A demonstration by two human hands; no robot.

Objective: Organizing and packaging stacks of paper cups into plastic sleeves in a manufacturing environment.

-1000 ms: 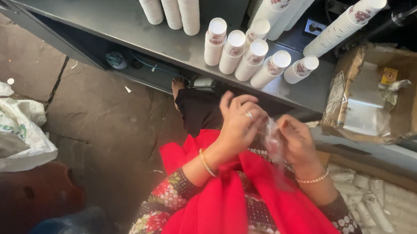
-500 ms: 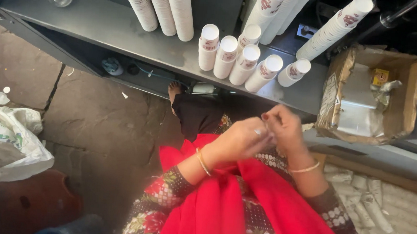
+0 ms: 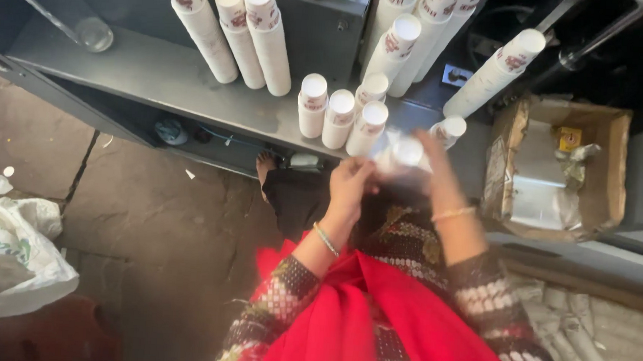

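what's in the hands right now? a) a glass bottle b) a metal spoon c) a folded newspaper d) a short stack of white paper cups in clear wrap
d: the right hand and left hand grip a blurred stack of white cups just over the grey shelf, beside the other cup stacks.

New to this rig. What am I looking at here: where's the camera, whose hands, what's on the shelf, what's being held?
There is no machine: a person works with two bare hands, and the single camera sits on that person's head, looking down past a red scarf. The left hand and right hand meet at a blurred stack of white paper cups in a clear plastic sleeve, held just above the grey metal shelf. More stacks of white paper cups stand or lean on that shelf. An open brown cardboard box sits to the right, and a white plastic bag lies on the stone floor at left.
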